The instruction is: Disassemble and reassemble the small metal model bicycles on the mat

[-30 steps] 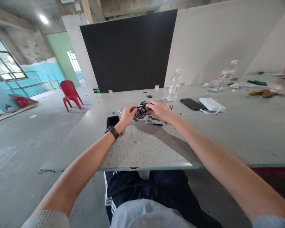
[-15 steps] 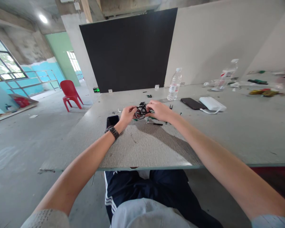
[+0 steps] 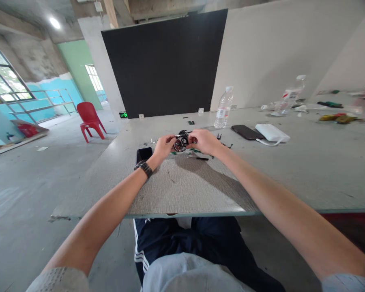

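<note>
Between my two hands is a small black model bicycle (image 3: 180, 143), held just above the table, with one spoked wheel facing me. My left hand (image 3: 164, 147) pinches it from the left, fingers closed. From the right, my right hand (image 3: 201, 140) grips it with thumb and fingertips; the exact spot it holds is hidden by the fingers. Under and around the hands lie small green and black pieces (image 3: 194, 151) and a thin black rod (image 3: 202, 159). Small silver parts (image 3: 153, 141) rest left of the hands, and small black parts (image 3: 226, 144) lie to the right.
A black phone (image 3: 144, 154) lies by my left wrist. Upright at the back stands a water bottle (image 3: 224, 108); another bottle (image 3: 289, 97) is farther right. A dark phone (image 3: 246, 132) and a white power bank (image 3: 272, 134) with a cable lie on the right. A black panel (image 3: 167, 65) rises behind the table.
The model bicycle and my right hand have shifted very slightly. More of a small black part now shows beyond my right wrist. The left hand stays nearly where it was.
</note>
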`<control>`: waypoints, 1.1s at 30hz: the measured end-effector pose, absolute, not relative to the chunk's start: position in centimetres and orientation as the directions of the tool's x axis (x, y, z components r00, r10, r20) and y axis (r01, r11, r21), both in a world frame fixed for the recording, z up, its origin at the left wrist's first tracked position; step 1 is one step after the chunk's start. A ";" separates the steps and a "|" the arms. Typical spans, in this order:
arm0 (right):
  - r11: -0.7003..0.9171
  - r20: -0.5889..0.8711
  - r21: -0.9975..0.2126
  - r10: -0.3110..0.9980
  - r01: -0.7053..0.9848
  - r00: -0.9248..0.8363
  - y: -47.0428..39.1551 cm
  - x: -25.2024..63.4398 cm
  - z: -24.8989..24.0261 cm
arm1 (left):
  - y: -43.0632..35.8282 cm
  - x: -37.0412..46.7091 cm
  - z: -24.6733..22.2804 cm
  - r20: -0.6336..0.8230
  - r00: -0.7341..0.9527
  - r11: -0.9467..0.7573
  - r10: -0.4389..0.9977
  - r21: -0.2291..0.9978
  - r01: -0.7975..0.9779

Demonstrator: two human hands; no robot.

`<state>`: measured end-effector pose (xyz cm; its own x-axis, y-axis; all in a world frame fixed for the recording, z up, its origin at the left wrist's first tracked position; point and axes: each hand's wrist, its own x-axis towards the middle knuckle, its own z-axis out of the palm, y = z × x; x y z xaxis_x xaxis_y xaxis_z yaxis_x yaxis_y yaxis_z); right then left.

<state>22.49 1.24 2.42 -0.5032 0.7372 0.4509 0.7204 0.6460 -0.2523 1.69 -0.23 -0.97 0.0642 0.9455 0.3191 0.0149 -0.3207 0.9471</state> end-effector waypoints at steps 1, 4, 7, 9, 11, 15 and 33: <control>0.644 0.450 -0.259 0.740 0.720 -0.500 1.3 22.5 2.4 | -0.2 1.7 -1.0 0.320 0.064 -0.322 0.945 0.947 0.013; 0.645 0.453 -0.264 0.739 0.717 -0.499 1.2 22.4 2.4 | -0.3 1.7 -0.9 0.306 0.056 -0.306 0.950 0.952 -0.003; 0.644 0.450 -0.253 0.739 0.722 -0.501 0.8 22.3 2.5 | -0.4 1.8 -0.7 0.259 0.026 -0.256 0.966 0.964 -0.073; 0.637 0.449 -0.233 0.741 0.735 -0.500 0.6 22.1 2.5 | -0.6 1.9 -0.5 0.218 0.003 -0.215 0.976 0.967 -0.136; 0.628 0.451 -0.200 0.740 0.752 -0.498 0.3 21.9 2.5 | -0.8 2.0 -0.2 0.179 -0.010 -0.177 0.984 0.966 -0.190; 0.610 0.470 -0.172 0.741 0.774 -0.480 0.2 21.7 2.3 | -1.2 2.2 0.4 0.128 -0.011 -0.126 0.992 0.953 -0.277; 0.707 0.543 -0.444 0.701 0.550 -0.463 -1.4 19.4 2.2 | -1.3 2.3 0.2 0.167 0.001 -0.156 0.986 0.926 -0.343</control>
<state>19.39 -1.37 2.18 -0.4629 0.7006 0.5430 0.5496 0.7075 -0.4443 2.29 -1.30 0.23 0.0005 0.9860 0.1666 -0.3425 -0.1564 0.9264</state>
